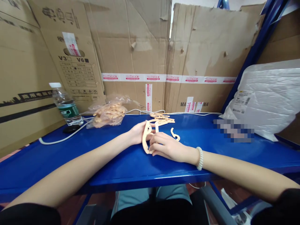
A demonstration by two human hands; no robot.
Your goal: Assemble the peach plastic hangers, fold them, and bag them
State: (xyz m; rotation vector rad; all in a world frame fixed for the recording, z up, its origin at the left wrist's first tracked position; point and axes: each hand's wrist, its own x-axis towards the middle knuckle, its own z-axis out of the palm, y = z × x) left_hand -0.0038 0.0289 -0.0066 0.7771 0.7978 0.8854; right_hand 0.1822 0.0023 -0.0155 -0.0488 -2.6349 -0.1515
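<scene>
Both my hands are on a peach plastic folding clothes hanger (pixel 145 142), held just above the blue table. My left hand (pixel 137 132) grips its far left side, with the fingers curled behind it. At its near end, my right hand (pixel 166 146) has its fingers bent and pressed together on the plastic; the fingertips are partly hidden. A loose peach hook (pixel 175 135) lies on the table just beyond my right hand. Behind my hands is a small pile of similar peach hanger pieces (pixel 164 118).
A clear plastic bag of peach pieces (pixel 109 115) lies at the back left. Beside it stand a water bottle (pixel 67 107) and a black round object (pixel 71 128). White cable (pixel 52 143) runs along the back. A white wrapped package (pixel 264 97) is at right; cardboard (pixel 133 56) walls the rear.
</scene>
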